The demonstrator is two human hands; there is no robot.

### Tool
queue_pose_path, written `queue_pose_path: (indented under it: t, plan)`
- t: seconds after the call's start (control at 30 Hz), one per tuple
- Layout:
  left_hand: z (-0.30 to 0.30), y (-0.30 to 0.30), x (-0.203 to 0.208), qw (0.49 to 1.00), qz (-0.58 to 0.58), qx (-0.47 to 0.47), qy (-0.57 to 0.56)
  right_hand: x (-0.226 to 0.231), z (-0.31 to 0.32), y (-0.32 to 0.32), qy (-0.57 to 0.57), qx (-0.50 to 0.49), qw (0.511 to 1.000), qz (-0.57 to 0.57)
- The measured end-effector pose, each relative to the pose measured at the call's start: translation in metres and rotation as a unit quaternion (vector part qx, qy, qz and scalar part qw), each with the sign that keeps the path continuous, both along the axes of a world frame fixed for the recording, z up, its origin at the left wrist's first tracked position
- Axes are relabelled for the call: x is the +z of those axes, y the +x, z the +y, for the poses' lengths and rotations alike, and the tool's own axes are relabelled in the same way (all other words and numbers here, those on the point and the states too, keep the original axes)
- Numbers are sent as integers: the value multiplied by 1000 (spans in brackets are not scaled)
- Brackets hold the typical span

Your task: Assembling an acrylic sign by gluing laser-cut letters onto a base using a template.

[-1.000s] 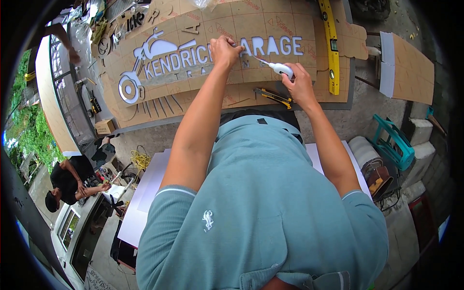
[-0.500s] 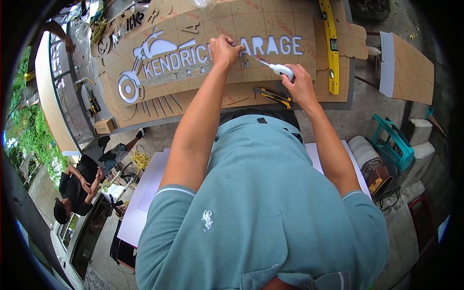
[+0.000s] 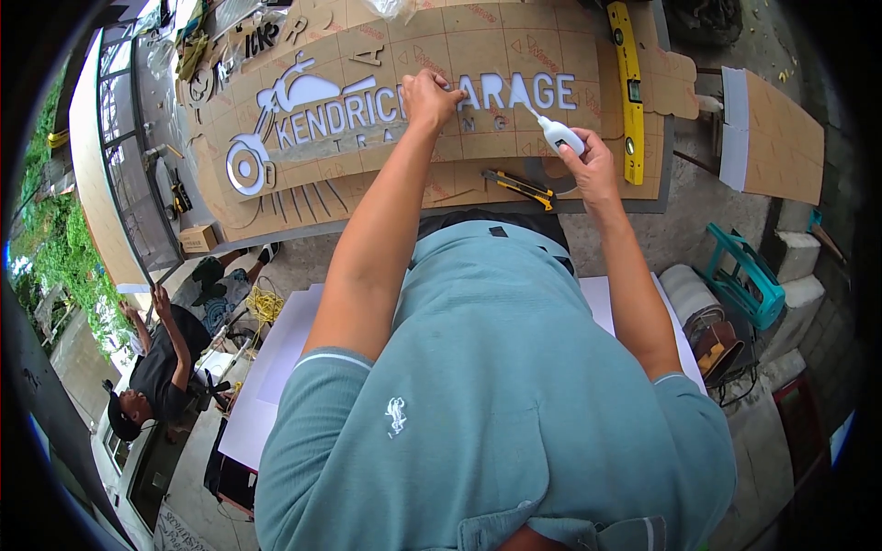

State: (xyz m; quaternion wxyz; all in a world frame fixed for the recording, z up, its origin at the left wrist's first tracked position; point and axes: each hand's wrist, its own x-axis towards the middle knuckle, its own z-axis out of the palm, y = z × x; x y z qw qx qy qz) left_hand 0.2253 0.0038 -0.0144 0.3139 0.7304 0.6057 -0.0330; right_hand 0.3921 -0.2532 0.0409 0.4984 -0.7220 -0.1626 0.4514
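Observation:
My right hand (image 3: 593,170) holds a small white squeeze bottle (image 3: 560,135) with a long thin nozzle. Its tip is over the brown paper-faced sign panel (image 3: 367,151), by the cut-out letters on the right side. At the middle of the lettering, my left hand (image 3: 429,99) rests on the panel with thumb and fingertips pinched together. Whatever lies between those fingers is too small or hidden to make out. The panel has white-showing cut-outs of letters and a motorcycle shape.
A yellow spirit level (image 3: 628,101) lies right of the panel. A yellow-black utility knife (image 3: 519,186) lies at the near edge. Loose cut letters (image 3: 262,39) sit at the far left. Another person (image 3: 165,358) in dark clothing is at left; a teal stool (image 3: 746,275) stands at right.
My right hand has moved right with the bottle, and the nozzle now points more steeply away from me. My left hand stays nearly in place. The other person has raised their arms.

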Motion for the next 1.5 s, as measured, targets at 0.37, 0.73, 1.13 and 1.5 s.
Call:
queue_pose_path:
  t: [0.37,0.73,1.13,1.5]
  plan:
    - [-2,2,8,1000,2,3,-30,25,9,-15,71,22,987,142]
    - [-8,3,9,1000,-2,8,-1,20,5,-15,50,38,989,132]
    - [-10,-2,8,999,-34,17,9,26,11,-19,50,37,988,139]
    - [-85,-62,66,872,-427,32,-235,7,51,-60,124,67,960,243]
